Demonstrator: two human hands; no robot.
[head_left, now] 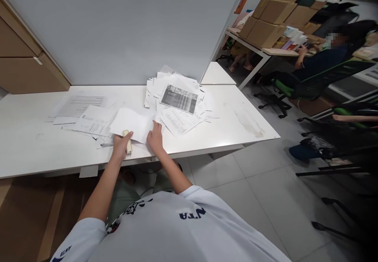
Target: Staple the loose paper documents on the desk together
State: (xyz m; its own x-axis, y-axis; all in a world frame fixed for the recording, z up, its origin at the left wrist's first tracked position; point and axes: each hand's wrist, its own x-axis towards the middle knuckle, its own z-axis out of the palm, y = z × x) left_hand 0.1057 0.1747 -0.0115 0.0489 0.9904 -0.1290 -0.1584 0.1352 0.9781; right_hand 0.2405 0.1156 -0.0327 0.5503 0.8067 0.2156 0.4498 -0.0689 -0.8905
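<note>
My left hand (119, 147) is closed round a small cream stapler (128, 143) near the front edge of the table, with the thumb on top of it. Just beyond the stapler lie blank white sheets of paper (132, 121), their lower left edge meeting that hand. At their right edge my right hand (155, 136) pinches the paper between thumb and fingers. Printed sheets (96, 122) are spread to the left. On the right, a loose pile of papers (181, 121) has a dark printed page (179, 98) on top.
A grey panel (132, 33) rises behind the white table (233, 124). Cardboard boxes (17, 71) stand at the left. To the right, a seated person (321, 59) is at another desk stacked with cartons (262, 31). Office chairs (313, 80) stand on the tiled floor.
</note>
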